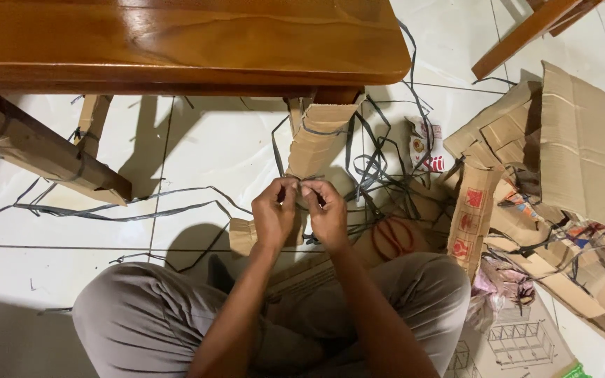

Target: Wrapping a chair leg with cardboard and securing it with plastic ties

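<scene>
A floor of pale glossy tiles [197, 147] spreads under a person who sits cross-legged on it in grey trousers, and a polished wooden table [176, 42] fills the top of the view just beyond the hands. Both hands meet close together in front of the knees: the left hand [274, 213] and the right hand [327, 213] have their fingers curled in and pinched tight on a thin dark plastic strap [311, 180] that runs across the cardboard wrapping [316, 140] on the table leg straight ahead of them. The fingertips nearly touch each other, and the wrapped leg rises from right behind the knuckles up to the table edge. Whether the strap is knotted or loose between the fingers cannot be told. More loose straps [106, 210] trail across the tiles off to the left of the left hand, passing a second wrapped leg [43, 150] that slants well away on that side. Just to the right of the right hand lie red-handled scissors [393, 238] on flattened cardboard, and farther right a heap of torn cardboard sheets [582, 147] piles up, some with red printing. A tangle of straps hangs between the hands and that heap.
</scene>
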